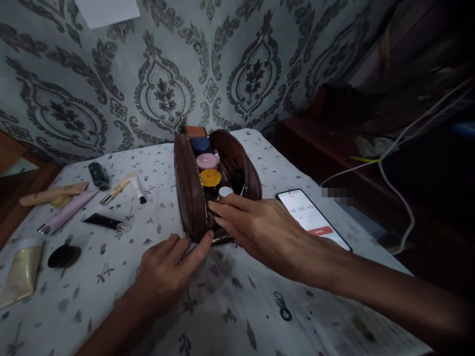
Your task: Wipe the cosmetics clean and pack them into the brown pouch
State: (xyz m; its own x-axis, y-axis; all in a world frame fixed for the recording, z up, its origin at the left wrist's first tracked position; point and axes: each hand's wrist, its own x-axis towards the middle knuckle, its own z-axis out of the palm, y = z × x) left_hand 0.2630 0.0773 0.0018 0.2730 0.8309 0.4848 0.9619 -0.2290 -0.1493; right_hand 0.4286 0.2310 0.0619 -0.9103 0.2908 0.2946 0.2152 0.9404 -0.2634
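Note:
A brown toiletry bag stands unzipped on the table. Inside it sit a blue-lidded jar, a pink-lidded jar, a yellow-topped jar and a white cap; dark items lie along the right side. My left hand grips the bag's near end by the zipper edge, fingers bent and index finger extended. My right hand reaches into the near part of the opening, fingers pressed together. Whatever lies under its fingertips is mostly hidden.
Right of the bag a phone shows a running timer. Several cosmetics lie at left: a cream tube, a black round container, a black tube, a pink tube and a dark green bottle. White cables hang beyond the right edge.

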